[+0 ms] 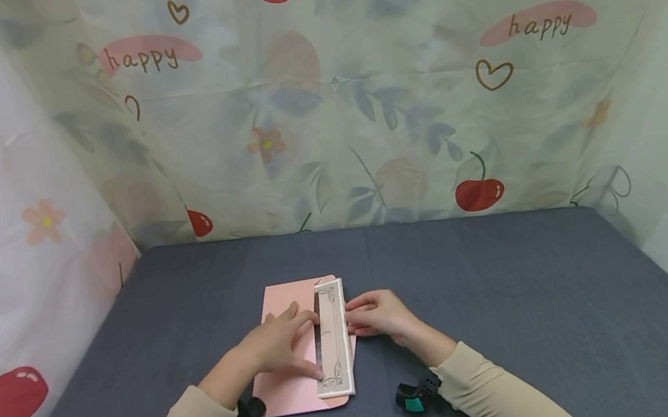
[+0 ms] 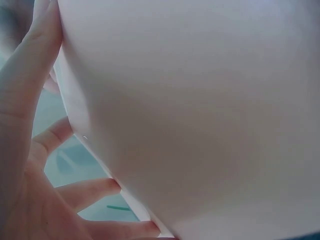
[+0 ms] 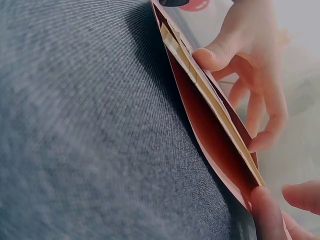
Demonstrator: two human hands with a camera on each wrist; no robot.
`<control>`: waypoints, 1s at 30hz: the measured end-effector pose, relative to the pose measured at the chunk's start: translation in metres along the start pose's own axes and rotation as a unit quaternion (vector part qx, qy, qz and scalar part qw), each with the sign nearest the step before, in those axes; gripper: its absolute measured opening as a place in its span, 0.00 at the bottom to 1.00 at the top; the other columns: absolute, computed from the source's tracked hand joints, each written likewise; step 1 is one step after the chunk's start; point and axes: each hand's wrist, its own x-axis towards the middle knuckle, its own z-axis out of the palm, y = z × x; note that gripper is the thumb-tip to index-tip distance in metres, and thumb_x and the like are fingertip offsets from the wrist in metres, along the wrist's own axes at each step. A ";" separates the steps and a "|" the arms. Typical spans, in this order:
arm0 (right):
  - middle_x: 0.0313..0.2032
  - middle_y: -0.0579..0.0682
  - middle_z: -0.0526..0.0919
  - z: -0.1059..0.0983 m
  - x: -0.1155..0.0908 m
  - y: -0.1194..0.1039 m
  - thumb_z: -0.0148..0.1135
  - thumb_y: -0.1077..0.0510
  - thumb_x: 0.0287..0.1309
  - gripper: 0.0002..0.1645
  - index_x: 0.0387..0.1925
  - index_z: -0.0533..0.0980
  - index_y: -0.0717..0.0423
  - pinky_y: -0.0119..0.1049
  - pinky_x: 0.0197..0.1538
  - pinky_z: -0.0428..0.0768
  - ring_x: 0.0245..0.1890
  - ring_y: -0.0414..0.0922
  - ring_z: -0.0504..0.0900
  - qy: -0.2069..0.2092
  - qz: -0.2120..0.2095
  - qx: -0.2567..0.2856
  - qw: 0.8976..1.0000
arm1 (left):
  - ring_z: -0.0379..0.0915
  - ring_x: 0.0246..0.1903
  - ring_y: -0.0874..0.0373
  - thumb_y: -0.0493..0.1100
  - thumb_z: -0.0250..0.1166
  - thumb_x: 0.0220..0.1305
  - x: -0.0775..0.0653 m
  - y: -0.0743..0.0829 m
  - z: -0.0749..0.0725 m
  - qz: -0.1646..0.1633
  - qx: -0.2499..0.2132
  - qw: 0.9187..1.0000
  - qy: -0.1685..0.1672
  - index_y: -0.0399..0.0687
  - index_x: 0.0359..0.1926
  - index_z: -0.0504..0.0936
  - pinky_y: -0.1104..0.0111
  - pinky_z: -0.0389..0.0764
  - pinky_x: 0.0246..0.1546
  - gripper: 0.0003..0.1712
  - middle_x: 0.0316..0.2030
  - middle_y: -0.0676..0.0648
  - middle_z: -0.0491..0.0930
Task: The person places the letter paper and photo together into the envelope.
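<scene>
A pink folder-like sleeve [image 1: 300, 400] lies on the table. Over its right side sits a long cream card [image 1: 332, 340] with scrollwork corners, a dark slit along its left edge. The left hand [image 1: 278, 341] rests on the sleeve, fingers spread, with thumb and fingertips at the slit. Close up in the left wrist view, its fingertips touch the edge of a broad pale surface [image 2: 175, 125]. At the card's right edge, the right hand [image 1: 381, 316] pinches it. The right wrist view shows the sleeve gaping, with cream layers [image 3: 210, 92] at its upper side and reddish inside below.
Dark grey cloth covers the table [image 1: 480, 288]. A printed curtain [image 1: 323, 131] encloses the back and sides. Black wrist devices [image 1: 418, 394] sit at both cuffs.
</scene>
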 end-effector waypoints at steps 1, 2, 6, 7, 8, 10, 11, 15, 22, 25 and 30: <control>0.31 0.54 0.86 0.000 -0.001 0.000 0.63 0.64 0.54 0.19 0.47 0.75 0.70 0.32 0.32 0.84 0.24 0.36 0.83 -0.002 -0.001 0.001 1.000 | 0.61 0.64 0.37 0.68 0.73 0.36 0.000 0.000 0.000 0.000 0.000 1.000 0.000 0.62 0.54 0.68 0.39 0.55 0.64 0.44 0.68 0.34 0.57; 0.31 0.54 0.86 0.000 -0.001 -0.001 0.63 0.64 0.54 0.20 0.47 0.75 0.70 0.32 0.32 0.84 0.24 0.36 0.83 -0.005 -0.001 0.002 1.000 | 0.62 0.64 0.38 0.68 0.73 0.35 0.000 0.000 0.000 0.001 0.000 1.000 0.000 0.62 0.54 0.68 0.39 0.55 0.64 0.44 0.68 0.34 0.57; 0.30 0.54 0.86 0.001 -0.001 0.000 0.63 0.64 0.53 0.20 0.48 0.75 0.71 0.32 0.32 0.84 0.23 0.36 0.82 -0.013 0.000 0.006 1.000 | 0.62 0.64 0.38 0.68 0.73 0.36 0.001 0.000 0.001 0.001 0.001 1.000 -0.001 0.62 0.54 0.68 0.39 0.54 0.65 0.44 0.68 0.34 0.57; 0.30 0.54 0.86 0.000 -0.001 0.001 0.63 0.64 0.53 0.20 0.47 0.75 0.71 0.32 0.32 0.84 0.23 0.36 0.83 -0.014 0.000 0.006 1.000 | 0.62 0.64 0.38 0.68 0.73 0.36 0.001 -0.001 0.001 0.000 0.001 1.000 -0.001 0.62 0.55 0.68 0.39 0.54 0.65 0.44 0.68 0.34 0.57; 0.30 0.55 0.86 0.000 0.000 0.002 0.63 0.64 0.53 0.20 0.47 0.75 0.71 0.32 0.32 0.84 0.23 0.36 0.83 -0.014 0.000 0.006 1.000 | 0.61 0.64 0.38 0.68 0.73 0.36 0.001 -0.001 0.001 -0.002 0.002 1.000 -0.002 0.62 0.55 0.68 0.39 0.55 0.65 0.44 0.69 0.34 0.56; 0.31 0.55 0.86 0.000 0.000 0.003 0.63 0.64 0.53 0.19 0.47 0.75 0.71 0.32 0.32 0.84 0.24 0.36 0.83 -0.015 0.000 0.006 1.000 | 0.60 0.65 0.38 0.68 0.73 0.35 0.001 -0.001 0.002 -0.004 0.003 1.000 -0.002 0.63 0.55 0.67 0.39 0.55 0.65 0.44 0.69 0.35 0.56; 0.31 0.55 0.86 0.000 0.000 0.003 0.62 0.65 0.54 0.19 0.47 0.75 0.71 0.32 0.32 0.84 0.24 0.36 0.83 -0.016 0.000 0.005 1.000 | 0.60 0.65 0.38 0.68 0.73 0.35 0.001 -0.001 0.002 -0.005 0.003 1.000 -0.001 0.63 0.55 0.67 0.39 0.55 0.65 0.44 0.69 0.35 0.56; 0.32 0.57 0.86 0.000 0.000 0.002 0.62 0.64 0.54 0.20 0.47 0.75 0.71 0.32 0.33 0.84 0.24 0.37 0.83 -0.020 0.000 0.002 1.000 | 0.61 0.64 0.38 0.68 0.73 0.35 0.002 -0.001 0.003 -0.007 0.006 1.000 0.000 0.62 0.55 0.67 0.39 0.55 0.64 0.45 0.69 0.35 0.56; 0.35 0.61 0.86 0.000 -0.002 -0.001 0.62 0.63 0.55 0.20 0.48 0.75 0.71 0.34 0.34 0.84 0.26 0.38 0.84 -0.025 -0.003 -0.008 1.000 | 0.59 0.65 0.36 0.68 0.73 0.35 0.001 0.000 0.002 -0.010 0.007 1.000 -0.002 0.63 0.56 0.67 0.38 0.56 0.64 0.45 0.69 0.35 0.56; 0.36 0.61 0.86 0.000 -0.003 -0.002 0.62 0.63 0.55 0.20 0.48 0.75 0.71 0.34 0.34 0.84 0.26 0.38 0.84 -0.026 -0.003 -0.009 1.000 | 0.59 0.65 0.37 0.68 0.73 0.36 0.001 0.000 0.002 -0.011 0.005 1.000 -0.004 0.63 0.56 0.68 0.39 0.55 0.65 0.45 0.69 0.35 0.56; 0.37 0.62 0.85 0.000 -0.003 -0.003 0.62 0.63 0.55 0.20 0.48 0.75 0.71 0.34 0.34 0.84 0.27 0.38 0.84 -0.028 -0.003 -0.012 1.000 | 0.60 0.66 0.40 0.68 0.73 0.36 0.001 0.001 0.000 -0.012 0.004 1.000 -0.005 0.63 0.56 0.68 0.41 0.53 0.67 0.44 0.69 0.35 0.56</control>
